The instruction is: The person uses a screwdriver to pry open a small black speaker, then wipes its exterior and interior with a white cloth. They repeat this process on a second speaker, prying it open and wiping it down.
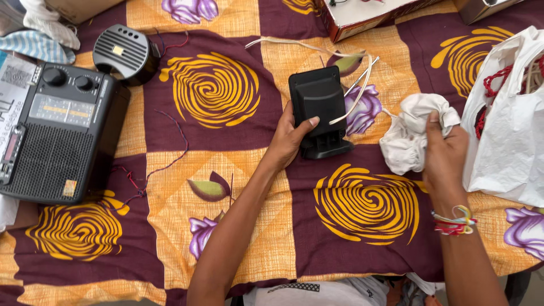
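My left hand (290, 137) grips a small black plastic device (317, 105) on its stand, with my thumb across its lower right side. It rests upright on the patterned cloth (226, 170). A white cable (351, 85) runs from behind the device toward the top. My right hand (445, 156) is closed on a crumpled white rag (409, 133), just right of the device. Coloured thread bands circle my right wrist.
A black radio (54, 136) lies at the left, with a round black speaker part (124, 52) above it and thin red and blue wires trailing. A white plastic bag (507, 124) sits at the right edge. A cardboard box (362, 17) lies at the top.
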